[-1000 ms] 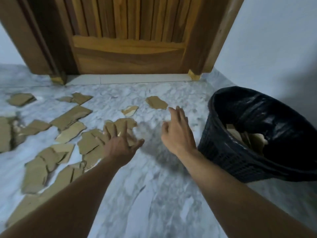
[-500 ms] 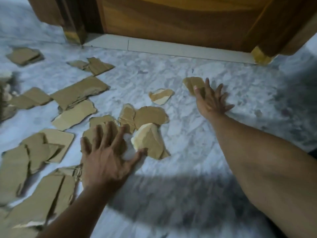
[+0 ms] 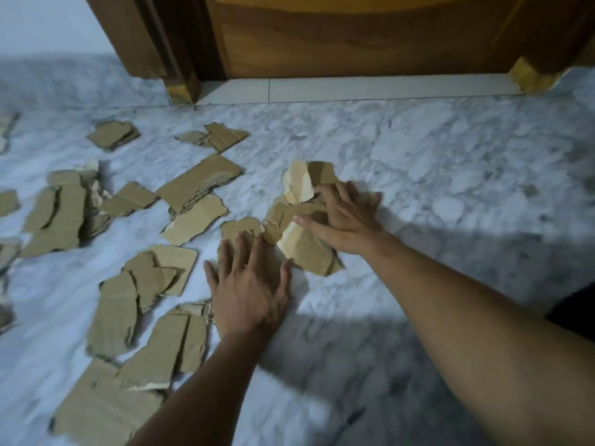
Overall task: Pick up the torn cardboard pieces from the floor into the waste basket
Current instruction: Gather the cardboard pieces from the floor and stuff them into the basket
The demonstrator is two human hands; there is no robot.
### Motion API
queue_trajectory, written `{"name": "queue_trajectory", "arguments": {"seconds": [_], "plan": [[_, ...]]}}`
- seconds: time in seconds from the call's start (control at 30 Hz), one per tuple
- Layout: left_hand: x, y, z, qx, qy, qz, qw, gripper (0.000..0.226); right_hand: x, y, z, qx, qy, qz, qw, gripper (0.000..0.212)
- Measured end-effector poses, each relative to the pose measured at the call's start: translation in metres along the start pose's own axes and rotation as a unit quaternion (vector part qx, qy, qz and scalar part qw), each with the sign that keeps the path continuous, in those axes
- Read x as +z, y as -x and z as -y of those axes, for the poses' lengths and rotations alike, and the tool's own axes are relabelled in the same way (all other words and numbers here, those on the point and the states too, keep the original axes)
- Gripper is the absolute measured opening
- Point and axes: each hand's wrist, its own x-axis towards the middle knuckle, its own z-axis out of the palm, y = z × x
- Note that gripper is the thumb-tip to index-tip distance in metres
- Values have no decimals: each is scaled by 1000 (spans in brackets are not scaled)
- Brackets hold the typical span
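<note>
Torn cardboard pieces (image 3: 199,188) are lying scattered over the grey-white marble floor (image 3: 434,162) in front of the wooden door (image 3: 354,37), most of them spreading away from the door's left post toward the lower left of the view. A small heap of pieces (image 3: 302,243) is sitting on the floor below the middle of the door, and both hands are working at it. The left hand (image 3: 249,289) is lying palm down with its fingers spread wide, pressing flat on the near-left edge of that heap and closing on nothing. The right hand (image 3: 346,217), on the heap's right side, is also spread open, its fingers resting over the upper pieces and its thumb reaching across a pale, torn-faced piece (image 3: 297,185) that is tilting up toward the door. The pieces are looking brown on their outer faces and lighter where the layers are ripped, with ragged edges and visible folds. A dark edge (image 3: 576,310), too cropped to identify, is showing at the right border beside the right forearm.
</note>
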Motion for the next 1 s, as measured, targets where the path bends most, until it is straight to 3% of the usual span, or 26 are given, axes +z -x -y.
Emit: {"name": "queue_trajectory", "arguments": {"seconds": [0.07,0.17,0.23,0.3,0.37,0.43,0.5,0.63,0.77,1.0], "plan": [[-5,2,0,5,55,-19,998,72,10,23,16,5,-46,-25,999,84],[-25,11,8,-27,162,-132,978,69,21,49,36,14,-145,-9,989,99],[-40,23,36,-55,146,-199,968,79,25,60,45,-9,-145,-31,989,103],[-55,36,78,-98,90,-170,976,102,30,66,47,-19,-126,-111,986,102],[-63,47,121,-163,26,-78,983,121,32,62,42,47,-129,-163,977,100],[-63,51,145,-204,-2,-8,979,127,26,47,39,160,-148,-135,967,102],[-58,44,148,-184,1,-4,983,126,21,26,44,194,-131,-75,969,109],[-45,22,123,-134,54,-37,989,131,41,6,86,98,-136,-12,986,96],[-38,17,107,-149,89,-83,981,123,71,21,121,6,-87,-80,993,78],[-44,14,114,-185,170,-84,964,88,91,54,151,54,-100,-153,982,62]]}}
